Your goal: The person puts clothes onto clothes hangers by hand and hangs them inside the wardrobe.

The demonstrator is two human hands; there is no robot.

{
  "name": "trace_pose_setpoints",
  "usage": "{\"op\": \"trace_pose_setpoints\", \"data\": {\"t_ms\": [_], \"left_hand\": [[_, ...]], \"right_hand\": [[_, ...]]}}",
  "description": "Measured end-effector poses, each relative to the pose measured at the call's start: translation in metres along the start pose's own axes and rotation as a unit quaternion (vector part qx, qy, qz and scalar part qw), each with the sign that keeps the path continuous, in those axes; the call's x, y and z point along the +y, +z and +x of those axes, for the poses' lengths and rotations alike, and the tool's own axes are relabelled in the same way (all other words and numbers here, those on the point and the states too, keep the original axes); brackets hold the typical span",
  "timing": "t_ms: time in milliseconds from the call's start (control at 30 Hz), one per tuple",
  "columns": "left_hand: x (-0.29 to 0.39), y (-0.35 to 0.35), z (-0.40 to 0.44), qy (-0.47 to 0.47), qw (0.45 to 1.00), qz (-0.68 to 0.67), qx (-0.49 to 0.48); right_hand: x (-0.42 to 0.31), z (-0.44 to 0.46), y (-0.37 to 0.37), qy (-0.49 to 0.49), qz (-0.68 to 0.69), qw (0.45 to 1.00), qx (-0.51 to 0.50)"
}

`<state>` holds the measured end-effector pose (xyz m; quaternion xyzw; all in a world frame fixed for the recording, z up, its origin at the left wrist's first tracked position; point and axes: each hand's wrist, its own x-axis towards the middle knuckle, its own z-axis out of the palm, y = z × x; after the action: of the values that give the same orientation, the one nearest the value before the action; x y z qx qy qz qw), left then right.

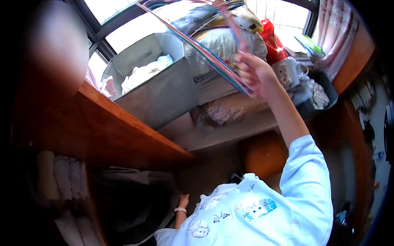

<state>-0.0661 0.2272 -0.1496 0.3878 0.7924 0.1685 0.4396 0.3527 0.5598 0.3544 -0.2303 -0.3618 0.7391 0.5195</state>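
My right hand (pixel 255 76) is raised in front of the window ledge, its fingers wrapped round a bunch of thin coloured hangers (pixel 205 51) in pink, green and blue. The hangers stretch up and left from the fist and are partly blurred. Lower down, my left hand (pixel 183 201), with a light band at the wrist, is closed beside the dark opening of a cabinet. It is small in view, and what its fingers hold, if anything, cannot be made out.
A grey fabric bin (pixel 160 96) with white cloth stands on the ledge, beside stacked bedding (pixel 221 45), a red bag (pixel 273 43) and a dark basket (pixel 333 98). A wooden edge (pixel 135 123) runs across the left. Below are folded clothes (pixel 61 174) and an orange-brown stool (pixel 262 155).
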Motion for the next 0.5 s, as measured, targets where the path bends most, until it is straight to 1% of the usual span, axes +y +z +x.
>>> {"op": "trace_pose_setpoints", "data": {"t_ms": [33,100,167,200,233,267,300,333,367,400,433,467,500], "left_hand": [[0.016,0.012,0.005,0.013,0.999,-0.024,0.022],[0.068,0.031,-0.003,0.030,0.996,-0.072,0.031],[0.111,0.051,-0.013,0.049,0.996,-0.070,0.016],[0.123,0.062,-0.017,0.065,0.995,-0.074,0.004],[0.127,0.072,-0.018,0.055,0.995,-0.084,-0.021],[0.129,0.080,-0.017,0.031,0.993,-0.108,-0.045],[0.128,0.087,-0.021,0.006,0.989,-0.132,-0.070],[0.125,0.090,-0.025,-0.002,0.988,-0.139,-0.069],[0.121,0.090,-0.029,-0.011,0.987,-0.144,-0.068],[0.111,0.092,-0.030,-0.044,0.985,-0.151,-0.068],[0.102,0.091,-0.033,-0.050,0.985,-0.153,-0.067],[0.093,0.087,-0.035,-0.058,0.985,-0.153,-0.054],[0.081,0.084,-0.035,-0.064,0.986,-0.152,-0.041]], "right_hand": [[-0.012,0.031,0.001,0.066,0.063,0.994,-0.053],[-0.020,0.093,0.004,0.198,0.113,0.970,-0.088],[-0.017,0.136,0.020,0.273,0.028,0.961,-0.032],[-0.011,0.160,0.015,0.314,0.007,0.948,-0.058],[-0.006,0.172,0.028,0.285,-0.092,0.954,0.020],[-0.005,0.181,0.038,0.228,-0.263,0.937,0.016],[-0.003,0.185,0.047,0.163,-0.424,0.891,0.010],[-0.008,0.192,0.055,0.109,-0.551,0.826,-0.042],[-0.011,0.199,0.064,0.099,-0.646,0.757,-0.004],[-0.019,0.193,0.078,0.093,-0.705,0.703,-0.019],[-0.020,0.191,0.085,0.087,-0.759,0.644,-0.032],[-0.014,0.201,0.084,0.095,-0.826,0.550,-0.083],[-0.008,0.205,0.079,0.098,-0.824,0.552,-0.085]]}}
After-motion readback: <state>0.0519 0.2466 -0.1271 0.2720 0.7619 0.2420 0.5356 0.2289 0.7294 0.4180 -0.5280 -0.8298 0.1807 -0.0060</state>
